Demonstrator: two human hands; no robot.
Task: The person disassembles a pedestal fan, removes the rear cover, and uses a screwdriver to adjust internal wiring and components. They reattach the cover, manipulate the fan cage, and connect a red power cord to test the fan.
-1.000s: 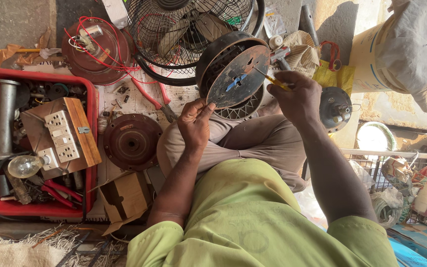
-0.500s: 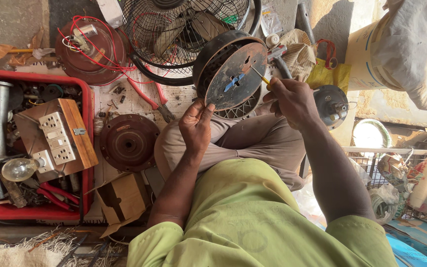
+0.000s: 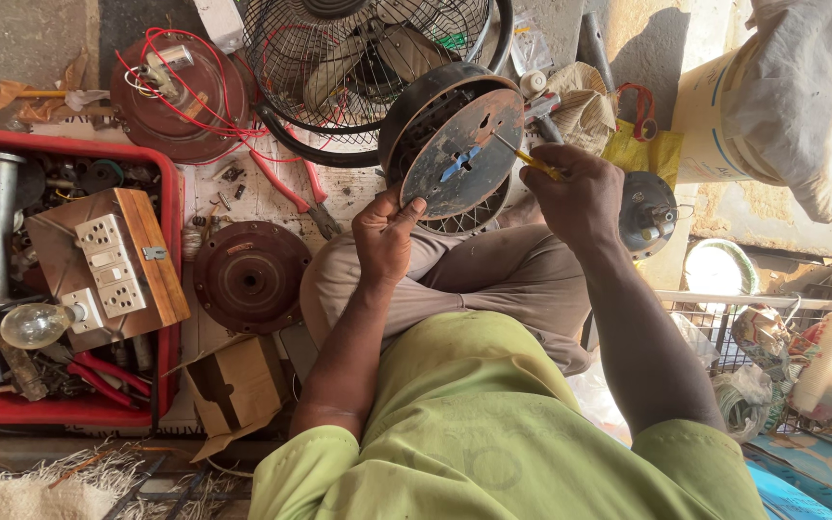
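Fan motor housing (image 3: pixel 462 154) propped on edge above the knees, steadied at its lower rim by left hand (image 3: pixel 384 234); right hand (image 3: pixel 575 193) closed around yellow-handled screwdriver (image 3: pixel 532 157) at its face. Likely hazard: tip slipping, housing rolling toward pliers (image 3: pixel 293 191) left of it.

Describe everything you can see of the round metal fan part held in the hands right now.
The fan part is a round, drum-shaped metal piece, dark and rusty, with a flat face that has a cross-shaped cutout at its middle showing blue behind. Its slotted side wall shows along the upper left. It is tilted, face toward the camera, above the lap. The left hand grips its lower left rim; the right hand holds a yellow-handled screwdriver with its tip against the face. A wire fan cage lies behind it.
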